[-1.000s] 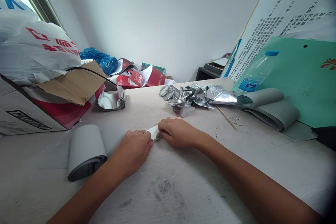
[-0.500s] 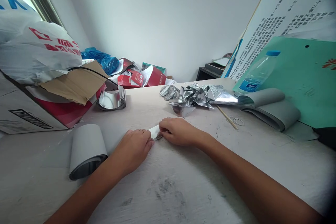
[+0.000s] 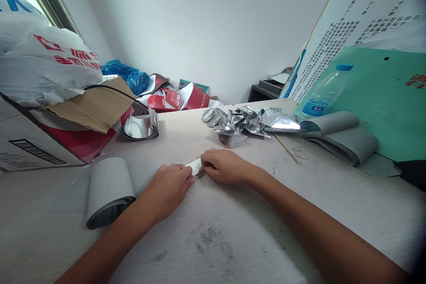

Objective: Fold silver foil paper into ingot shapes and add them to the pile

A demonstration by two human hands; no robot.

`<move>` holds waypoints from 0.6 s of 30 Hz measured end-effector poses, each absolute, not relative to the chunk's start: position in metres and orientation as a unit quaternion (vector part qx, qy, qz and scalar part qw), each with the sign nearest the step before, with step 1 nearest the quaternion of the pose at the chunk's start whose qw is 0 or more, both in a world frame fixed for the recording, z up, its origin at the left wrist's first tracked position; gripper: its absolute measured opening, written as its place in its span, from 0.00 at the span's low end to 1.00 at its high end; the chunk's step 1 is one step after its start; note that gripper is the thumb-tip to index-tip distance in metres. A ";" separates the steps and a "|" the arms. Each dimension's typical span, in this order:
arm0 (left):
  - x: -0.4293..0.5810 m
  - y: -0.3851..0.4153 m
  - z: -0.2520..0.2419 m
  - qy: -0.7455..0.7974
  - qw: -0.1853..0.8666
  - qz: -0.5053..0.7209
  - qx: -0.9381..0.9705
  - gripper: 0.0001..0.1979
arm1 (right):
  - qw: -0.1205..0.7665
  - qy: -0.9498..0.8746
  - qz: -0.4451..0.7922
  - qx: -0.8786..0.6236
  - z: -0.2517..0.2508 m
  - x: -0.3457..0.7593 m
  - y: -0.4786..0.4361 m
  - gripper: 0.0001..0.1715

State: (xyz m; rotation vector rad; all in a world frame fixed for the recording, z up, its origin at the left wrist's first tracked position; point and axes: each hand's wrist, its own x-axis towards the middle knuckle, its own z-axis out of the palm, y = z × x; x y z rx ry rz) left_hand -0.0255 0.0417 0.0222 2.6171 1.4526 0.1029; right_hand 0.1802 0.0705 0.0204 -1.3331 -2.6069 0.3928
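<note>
Both hands meet over the middle of the table, fingers closed on a small strip of foil paper, pale on one face and shiny along its near edge. My left hand pinches its left end. Its right end is gripped by my right hand, whose fingers cover much of it. Just beyond them lies a heap of folded silver foil pieces, with one shiny folded piece at its near side. Left of my left forearm is a curled grey roll of sheets.
On the right lie a folded grey stack of sheets, a thin stick and white rubber bands. A water bottle leans against a green board. At left are a cardboard box and silver curled sheets.
Both hands keep their hold on the foil strip, with barely any finger movement. The whole view has shifted very slightly.
</note>
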 end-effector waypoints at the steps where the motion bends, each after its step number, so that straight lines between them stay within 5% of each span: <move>1: -0.026 0.042 0.022 0.480 0.071 0.033 0.874 0.13 | 0.094 -0.879 0.133 -0.449 0.020 0.180 0.071 0.08; 18: -0.023 0.040 0.028 0.484 0.071 0.012 0.872 0.12 | 0.099 -0.881 0.131 -0.444 0.018 0.181 0.073 0.08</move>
